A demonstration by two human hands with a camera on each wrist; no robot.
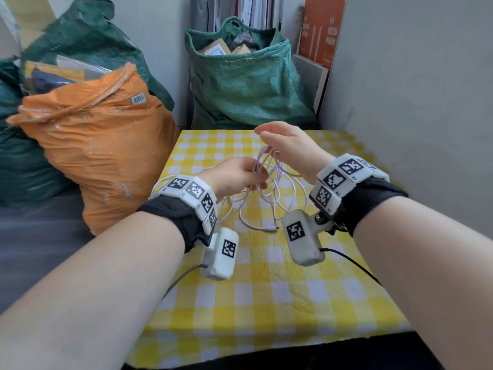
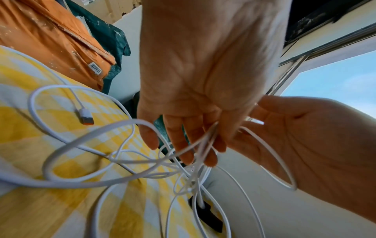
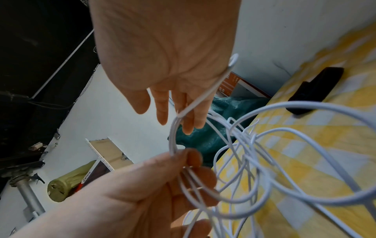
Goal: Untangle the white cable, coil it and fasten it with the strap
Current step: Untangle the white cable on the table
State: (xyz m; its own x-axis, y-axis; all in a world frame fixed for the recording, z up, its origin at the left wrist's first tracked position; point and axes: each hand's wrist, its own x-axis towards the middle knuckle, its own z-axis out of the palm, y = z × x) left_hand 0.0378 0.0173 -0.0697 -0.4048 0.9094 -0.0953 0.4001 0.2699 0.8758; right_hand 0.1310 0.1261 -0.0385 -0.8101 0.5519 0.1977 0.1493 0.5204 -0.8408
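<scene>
Head view: we hold the white cable (image 1: 262, 180) above the yellow checked tablecloth (image 1: 266, 289). Our left hand (image 1: 234, 176) pinches several strands; our right hand (image 1: 288, 148) is raised just beyond it with fingers extended, and a loop is draped over them. Most of the cable lies in loose overlapping loops on the cloth, and its small connector (image 1: 272, 228) rests near the right wrist unit.

Left wrist view: the left fingers (image 2: 183, 145) curl round a bundle of strands, and the right palm faces them, carrying one loop. The USB plug (image 2: 86, 116) lies free on the cloth. A black strap (image 2: 207, 217) lies under the hanging strands.

Right wrist view: the right fingers (image 3: 162, 109) are relaxed and apart, so the loop only hangs on them. The strap sits well apart on the cloth.

Risk, in our judgement: pulling the hands apart while loops cross may tighten a knot; the unclamped loop may slip off; trailing strands may drag the strap or plug.
</scene>
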